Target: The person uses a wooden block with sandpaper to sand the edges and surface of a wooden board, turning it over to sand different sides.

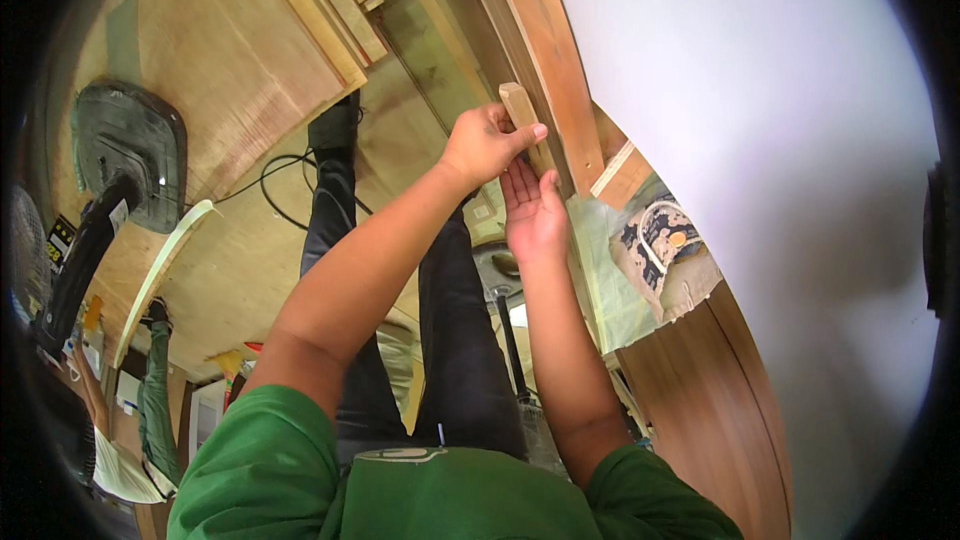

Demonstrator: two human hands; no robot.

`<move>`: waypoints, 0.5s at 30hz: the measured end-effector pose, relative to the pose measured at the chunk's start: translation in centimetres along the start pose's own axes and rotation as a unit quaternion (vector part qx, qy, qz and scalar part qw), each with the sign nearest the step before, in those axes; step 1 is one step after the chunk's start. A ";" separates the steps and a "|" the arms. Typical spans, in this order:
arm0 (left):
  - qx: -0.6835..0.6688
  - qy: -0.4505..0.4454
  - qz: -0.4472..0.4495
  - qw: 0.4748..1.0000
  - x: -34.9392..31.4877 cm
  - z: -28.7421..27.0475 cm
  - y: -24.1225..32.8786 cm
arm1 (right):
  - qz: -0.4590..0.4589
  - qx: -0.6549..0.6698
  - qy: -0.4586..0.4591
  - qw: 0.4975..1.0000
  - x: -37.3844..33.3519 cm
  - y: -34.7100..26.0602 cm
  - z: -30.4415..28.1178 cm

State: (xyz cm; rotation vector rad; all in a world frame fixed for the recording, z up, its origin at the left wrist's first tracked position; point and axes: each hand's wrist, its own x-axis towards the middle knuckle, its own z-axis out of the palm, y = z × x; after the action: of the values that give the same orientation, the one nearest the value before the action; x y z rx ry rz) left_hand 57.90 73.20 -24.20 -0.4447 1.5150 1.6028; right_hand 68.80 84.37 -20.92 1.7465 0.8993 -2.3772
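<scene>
Fingers of the left hand pinch a short, light-brown wooden strip with an angled end, the thumb laid across its face. This strip sits just past 12 o'clock from the middle of the view, its upper end pointing toward 11. At 5 o'clock from the left hand, the right hand is palm-up, its fingers spread and uncurled, near the strip's lower end; whether they touch it I cannot tell.

Just beside the strip, toward 1 o'clock, runs a long reddish-brown wooden beam with small round holes. Beyond it a broad, smooth white surface fills 1 to 4 o'clock. A black-and-tan camouflage cloth item lies at 3 o'clock, and a brown wood-grain panel at 4. Pale plywood sheets spread at 10 o'clock, with a black rounded-square base nearer 9. At 8 o'clock shows another person's green-trousered leg.
</scene>
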 end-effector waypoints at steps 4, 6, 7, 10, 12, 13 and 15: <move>0.008 -0.001 0.009 1.000 1.4 -2.2 0.9 | -0.002 0.009 -0.013 1.000 1.1 0.6 2.6; 0.000 0.010 0.025 1.000 2.3 -3.3 2.0 | -0.004 0.020 -0.025 0.999 1.7 0.8 4.5; 0.020 0.012 0.019 1.000 2.6 -4.1 2.5 | -0.006 0.029 -0.035 0.999 2.0 1.0 5.4; 0.001 0.031 0.047 0.998 3.5 -6.6 4.1 | -0.010 0.023 -0.036 0.999 2.2 1.5 9.1; 0.026 0.039 0.040 0.998 3.8 -7.7 6.0 | -0.014 0.035 -0.040 0.998 2.8 1.7 10.6; 0.028 0.024 0.040 0.999 4.1 -8.0 6.4 | -0.016 0.044 -0.039 0.998 3.0 1.7 11.3; 0.038 0.017 0.049 0.998 4.7 -9.1 7.4 | -0.018 0.049 -0.045 0.998 3.2 2.0 12.5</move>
State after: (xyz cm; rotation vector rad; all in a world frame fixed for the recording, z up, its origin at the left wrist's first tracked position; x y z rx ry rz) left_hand 46.84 67.04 -24.89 -0.3622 1.6398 1.6130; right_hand 57.69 77.57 -22.28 1.6527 0.8232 -2.5413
